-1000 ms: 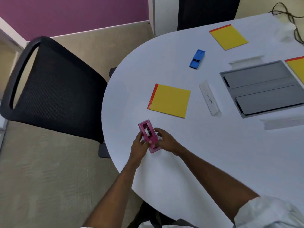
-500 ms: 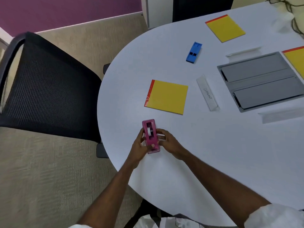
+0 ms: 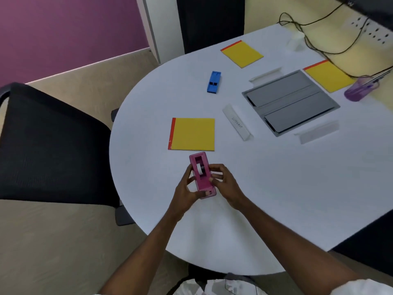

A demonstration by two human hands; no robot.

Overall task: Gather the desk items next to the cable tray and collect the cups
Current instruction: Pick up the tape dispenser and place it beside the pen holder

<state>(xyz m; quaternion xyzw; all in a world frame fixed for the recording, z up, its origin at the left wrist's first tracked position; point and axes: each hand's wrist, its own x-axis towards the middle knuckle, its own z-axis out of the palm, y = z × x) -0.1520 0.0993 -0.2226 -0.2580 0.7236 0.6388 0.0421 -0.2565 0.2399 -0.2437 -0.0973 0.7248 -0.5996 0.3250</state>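
A pink tape dispenser [image 3: 201,172] is held near the table's front left edge by both hands. My left hand [image 3: 186,191] grips its left side and near end; my right hand [image 3: 224,182] pinches its right side. A yellow notepad [image 3: 193,134] lies just beyond it. Farther back lie a blue dispenser [image 3: 214,82], a white name plate [image 3: 237,122] and the grey cable tray [image 3: 290,102]. Two more yellow notepads [image 3: 242,53] [image 3: 328,76] lie at the back. A purple cup [image 3: 359,89] lies tipped on its side at the right, with pens in it.
A black mesh chair [image 3: 51,143] stands left of the round white table [image 3: 276,199]. Two clear name plates [image 3: 265,74] [image 3: 318,132] flank the tray. Black cables [image 3: 314,37] and a socket strip [image 3: 370,30] run along the back right. A white cup [image 3: 296,40] stands near the cables.
The pink dispenser has turned from slanted to nearly straight between my hands and sits a little higher. The view has tipped up, and the purple cup and cables now show.
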